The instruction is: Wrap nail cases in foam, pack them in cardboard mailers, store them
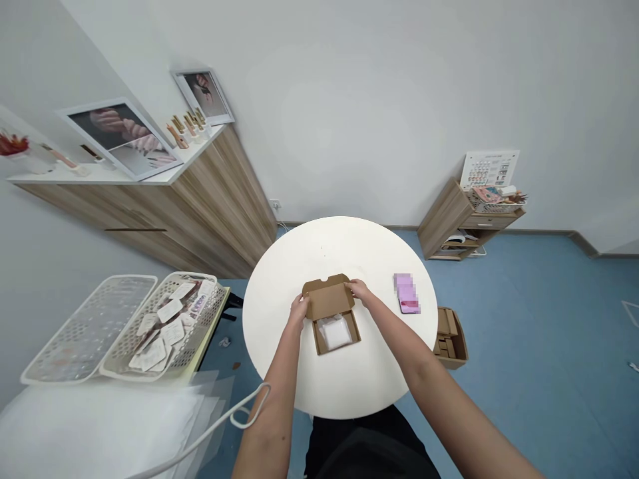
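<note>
A small brown cardboard mailer box [357, 327] lies on the round white table [329, 239] with its lid [327, 301] raised. Inside it rests a white, flat packet [335, 331] in what looks like a clear wrapper. My left hand [299, 309] grips the left edge of the lid, its fingers closed on the cardboard. On the other side my right hand [357, 289] pinches the lid's upper right edge. A phone with a purple, pixelated screen [407, 293] lies to the right of the box.
Left of the table stands a white basket [107, 362] of packets. Loose white sheets [100, 432] and a white cable [200, 447] are at lower left. A carton [456, 356] with folded cardboard sits on the floor at right. A wooden cabinet [214, 206] and small shelf [444, 219] stand behind.
</note>
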Tool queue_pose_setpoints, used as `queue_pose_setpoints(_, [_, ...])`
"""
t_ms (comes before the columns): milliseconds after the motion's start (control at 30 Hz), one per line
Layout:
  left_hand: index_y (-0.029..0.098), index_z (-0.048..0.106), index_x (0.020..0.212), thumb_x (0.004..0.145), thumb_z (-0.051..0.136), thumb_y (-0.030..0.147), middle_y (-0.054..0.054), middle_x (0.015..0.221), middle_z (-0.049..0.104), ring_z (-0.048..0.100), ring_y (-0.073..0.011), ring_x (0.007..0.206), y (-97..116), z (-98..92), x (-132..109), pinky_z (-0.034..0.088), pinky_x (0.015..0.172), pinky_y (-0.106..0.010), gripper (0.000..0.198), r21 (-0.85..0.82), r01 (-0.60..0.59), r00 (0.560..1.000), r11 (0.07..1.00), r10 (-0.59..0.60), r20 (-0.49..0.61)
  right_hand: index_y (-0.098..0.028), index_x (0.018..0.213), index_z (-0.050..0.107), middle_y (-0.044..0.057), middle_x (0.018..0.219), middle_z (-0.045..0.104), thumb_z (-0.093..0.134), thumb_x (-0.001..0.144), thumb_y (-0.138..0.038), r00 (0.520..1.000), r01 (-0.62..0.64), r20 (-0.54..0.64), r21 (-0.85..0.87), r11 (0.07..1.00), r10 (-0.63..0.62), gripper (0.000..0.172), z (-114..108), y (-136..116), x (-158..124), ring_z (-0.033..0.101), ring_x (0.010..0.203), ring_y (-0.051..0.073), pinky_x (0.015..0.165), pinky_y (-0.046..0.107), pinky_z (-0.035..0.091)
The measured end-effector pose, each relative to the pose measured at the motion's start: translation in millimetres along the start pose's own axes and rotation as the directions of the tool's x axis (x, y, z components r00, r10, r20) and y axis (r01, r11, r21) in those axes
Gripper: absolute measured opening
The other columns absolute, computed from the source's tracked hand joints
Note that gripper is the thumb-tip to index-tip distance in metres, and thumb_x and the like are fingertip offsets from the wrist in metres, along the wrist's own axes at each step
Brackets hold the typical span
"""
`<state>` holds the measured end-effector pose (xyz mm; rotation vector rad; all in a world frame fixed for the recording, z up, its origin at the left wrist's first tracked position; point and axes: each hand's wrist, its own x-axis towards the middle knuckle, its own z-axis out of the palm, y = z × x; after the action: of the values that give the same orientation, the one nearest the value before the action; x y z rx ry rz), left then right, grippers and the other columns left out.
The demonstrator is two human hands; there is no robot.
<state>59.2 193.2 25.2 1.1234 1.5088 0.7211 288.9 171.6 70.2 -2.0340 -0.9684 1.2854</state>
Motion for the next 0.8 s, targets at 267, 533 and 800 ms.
queue_pose_setpoints(267, [0.022,0.066,0.111,0.076,0.058,0.023,-0.008,0.113,0.07,0.062,-0.0253,0.108,15,-17.0,-18,0.048,0.091,-0.037,0.037,0.193,-0.074,0.994,0.978,0.055,0.099,-0.017,0.081,0.068,0.007,0.084,0.07,0.067,0.069,-0.022,0.986,0.009,0.167,-0.091,0.996,0.007,0.014,-19,-14,-8,0.064,0.073,0.019,0.059,0.028,0.051])
queue_pose_setpoints(533, [0.021,0.067,0.111,0.075,0.049,0.009,-0.006,0.117,0.069,0.06,-0.024,0.114,5,-11.3,-67,0.043,0.105,-0.041,0.042,0.323,-0.242,0.969,0.915,0.211,0.129,-0.021,0.082,0.072,0.004,0.086,0.072,0.057,0.065,-0.007,0.977,0.19,0.152,-0.333,0.923,-0.146,0.027,-15,6,-59,0.065,0.078,0.021,0.071,0.03,0.049])
queue_pose_setpoints(800, [0.022,0.051,0.137,0.072,0.04,0.002,-0.003,0.147,0.046,0.043,-0.022,0.136,-71,2.2,-136,0.035,0.116,-0.044,0.069,0.409,-0.466,0.884,0.785,0.437,0.17,-0.029,0.118,0.066,0.002,0.118,0.069,0.045,0.071,-0.002,0.909,0.413,0.134,-0.428,0.804,-0.396,0.057,2,87,-118,0.062,0.107,0.022,0.089,0.03,0.047])
